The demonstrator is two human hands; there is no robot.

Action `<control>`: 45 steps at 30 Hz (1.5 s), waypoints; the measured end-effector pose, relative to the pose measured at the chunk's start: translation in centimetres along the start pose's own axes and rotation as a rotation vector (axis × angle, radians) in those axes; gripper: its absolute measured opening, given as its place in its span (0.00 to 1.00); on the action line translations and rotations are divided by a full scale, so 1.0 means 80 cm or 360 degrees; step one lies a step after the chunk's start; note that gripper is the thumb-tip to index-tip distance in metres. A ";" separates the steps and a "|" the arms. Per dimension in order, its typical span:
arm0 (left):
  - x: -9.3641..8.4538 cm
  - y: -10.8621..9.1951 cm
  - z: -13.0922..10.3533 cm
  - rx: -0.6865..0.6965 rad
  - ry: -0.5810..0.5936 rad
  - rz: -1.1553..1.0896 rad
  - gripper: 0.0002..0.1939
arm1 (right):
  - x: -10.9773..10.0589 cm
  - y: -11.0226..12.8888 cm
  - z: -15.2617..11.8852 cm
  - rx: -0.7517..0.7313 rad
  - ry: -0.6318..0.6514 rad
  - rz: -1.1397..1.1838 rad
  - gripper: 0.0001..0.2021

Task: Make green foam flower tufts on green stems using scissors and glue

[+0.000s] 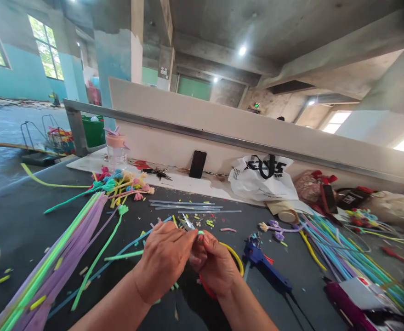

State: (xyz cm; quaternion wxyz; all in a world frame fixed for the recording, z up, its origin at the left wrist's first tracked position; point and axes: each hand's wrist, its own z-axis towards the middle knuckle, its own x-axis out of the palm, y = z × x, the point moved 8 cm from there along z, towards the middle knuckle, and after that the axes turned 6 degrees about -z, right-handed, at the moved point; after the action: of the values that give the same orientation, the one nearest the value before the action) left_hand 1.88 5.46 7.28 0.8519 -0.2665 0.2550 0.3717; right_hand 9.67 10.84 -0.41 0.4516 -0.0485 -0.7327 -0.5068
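- Your right hand (217,264) is closed to a pinch, thumb against fingers, on a small green piece (201,233).
- Your left hand (165,257) curves in beside it, fingers close together and tips at the piece; you hide its underside, so I cannot tell whether it grips anything.
- That piece sits between your fingertips, above the dark tabletop (119,301).
- Metal blades (188,223) show just beyond your left fingers; what holds them, I cannot tell.
- A yellow strip (236,258) curves out beside your right hand.
- To your right lies a blue glue gun (269,265).
- Clear sticks (188,206) lie beyond your hands.
- On your left stretches a bundle of purple and green stems (59,264).
- A black phone (198,164) leans upright at the back, left of a white bag (246,181).
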 end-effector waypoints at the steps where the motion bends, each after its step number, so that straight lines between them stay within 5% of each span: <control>1: 0.000 -0.002 0.000 -0.0013 -0.0008 0.0004 0.12 | -0.001 -0.001 0.000 0.0003 -0.0016 0.0021 0.09; 9: 0.006 -0.003 0.000 -0.0137 -0.0086 -0.0060 0.09 | -0.005 0.001 0.000 -0.0113 -0.0119 -0.0029 0.09; 15: 0.027 0.024 -0.006 -0.0483 -0.0013 -0.0396 0.11 | -0.021 0.019 0.002 -0.0515 -0.0362 -0.0438 0.07; 19: 0.028 0.039 -0.006 -0.0698 -0.0056 -0.0695 0.09 | -0.015 0.023 0.003 -0.0616 -0.0329 -0.0585 0.08; 25: 0.020 0.049 -0.004 -0.0908 -0.0017 -0.0649 0.07 | -0.010 0.028 0.000 -0.0656 -0.0246 -0.0724 0.07; 36: 0.018 0.029 -0.003 -0.0481 -0.0032 -0.0518 0.10 | -0.005 0.014 0.002 -0.0241 -0.0174 -0.0401 0.07; 45: 0.010 0.024 -0.001 -0.0394 -0.0091 -0.0298 0.10 | -0.008 0.021 0.004 -0.0262 -0.0174 -0.0406 0.06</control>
State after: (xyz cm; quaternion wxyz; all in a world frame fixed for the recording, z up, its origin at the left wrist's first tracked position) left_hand 0.83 6.93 6.18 0.8504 -0.3814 0.1570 0.3266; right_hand 10.72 12.15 0.28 0.3375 -0.0194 -0.7125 -0.6149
